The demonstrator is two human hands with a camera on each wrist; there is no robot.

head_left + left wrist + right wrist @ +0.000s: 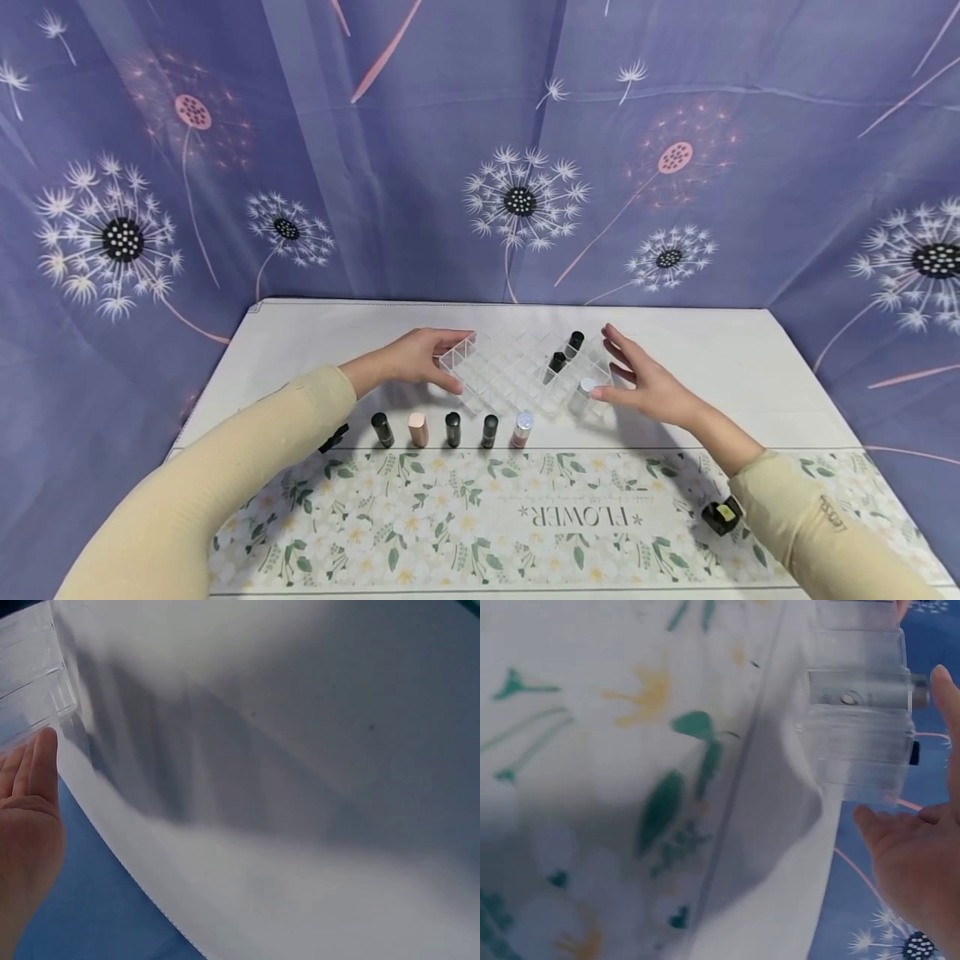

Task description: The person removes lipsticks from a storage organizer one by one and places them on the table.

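Observation:
A clear gridded organizer (510, 371) stands on the white table (337, 342). Two black tubes (574, 342) and a silver-capped tube (581, 394) stand upright in its right-hand cells. My left hand (444, 362) brackets its left end, with straight fingers on the far corner and the thumb on the near side. In the left wrist view my left hand's fingertips (45, 746) touch the organizer's corner (34, 667). My right hand (613, 368) hovers open just right of the organizer (859, 712), holding nothing; its palm (922, 855) faces the organizer.
Several tubes stand in a row in front of the organizer: black (382, 429), pink (417, 429), black (452, 429), black (489, 431) and pink-silver (522, 429). A floral mat (525, 517) covers the near table. A dandelion-print curtain (517, 167) hangs behind.

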